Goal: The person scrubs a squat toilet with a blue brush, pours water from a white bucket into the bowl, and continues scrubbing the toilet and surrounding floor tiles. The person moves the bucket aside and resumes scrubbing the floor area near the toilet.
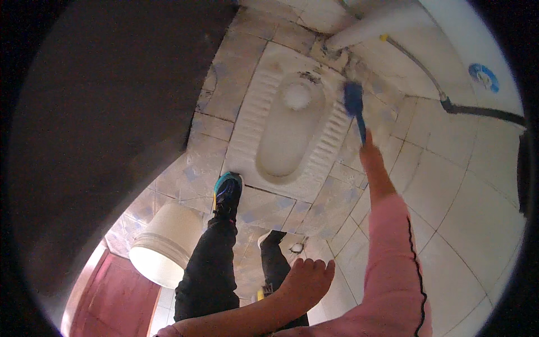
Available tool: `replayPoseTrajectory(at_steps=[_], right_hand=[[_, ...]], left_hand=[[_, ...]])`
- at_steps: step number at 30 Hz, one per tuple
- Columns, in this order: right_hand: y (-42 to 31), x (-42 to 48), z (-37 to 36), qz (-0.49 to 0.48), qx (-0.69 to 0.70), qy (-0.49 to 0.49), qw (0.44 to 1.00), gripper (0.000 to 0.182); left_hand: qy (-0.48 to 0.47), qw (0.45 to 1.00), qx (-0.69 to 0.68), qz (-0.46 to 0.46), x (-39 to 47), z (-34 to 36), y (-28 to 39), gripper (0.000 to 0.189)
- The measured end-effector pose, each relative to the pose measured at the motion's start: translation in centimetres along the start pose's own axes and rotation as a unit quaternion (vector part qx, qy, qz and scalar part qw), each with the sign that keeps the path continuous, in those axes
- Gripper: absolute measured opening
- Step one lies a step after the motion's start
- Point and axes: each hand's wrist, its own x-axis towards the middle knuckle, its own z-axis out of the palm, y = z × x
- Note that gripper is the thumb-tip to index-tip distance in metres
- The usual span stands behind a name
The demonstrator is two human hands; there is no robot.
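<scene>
My right hand (371, 153) grips the handle of a blue scrubbing brush (353, 99). The brush head is over the right rim of a white ceramic squat toilet (290, 126), near its back corner; whether it touches the surface cannot be told. Dark dirt marks show at the back of the bowl. My left hand (307, 280) is low in the view, above my leg, with its fingers curled and nothing seen in them.
A white bucket (168, 240) stands left of my leg, by a red door (113, 295). A white pipe (370, 25) meets the floor behind the toilet. A hose (484, 113) runs along the tiled wall at right. A large dark surface (105, 92) fills the left.
</scene>
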Motion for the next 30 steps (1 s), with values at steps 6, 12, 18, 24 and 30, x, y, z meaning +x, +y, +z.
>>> replayPoseTrajectory(at_steps=[6, 12, 18, 24, 30], right_hand=[[4.1, -7.6, 3.2, -0.001, -0.063, -0.103, 0.993, 0.063], [-14.6, -0.9, -3.6, -0.002, 0.232, -0.111, 0.966, 0.054], [-19.9, -9.3, 3.8, -0.167, 0.038, -0.154, 0.973, 0.056], [-24.3, 1.2, -0.8, -0.145, 0.092, -0.040, 0.984, 0.053], [-17.1, -5.9, 0.2, -0.238, -0.121, -0.192, 0.944, 0.056]], left_hand=[[0.048, 0.998, -0.029, -0.019, -0.8, -1.1, -0.8, 0.043], [0.084, 0.996, -0.002, -0.038, -0.9, -1.5, -1.5, 0.042], [0.111, 0.988, -0.063, -0.086, -2.0, -3.3, -3.3, 0.042], [0.114, 0.981, -0.113, -0.111, -2.4, -4.8, -3.4, 0.044], [0.163, 0.976, -0.093, -0.107, -3.3, -5.0, -4.1, 0.044]])
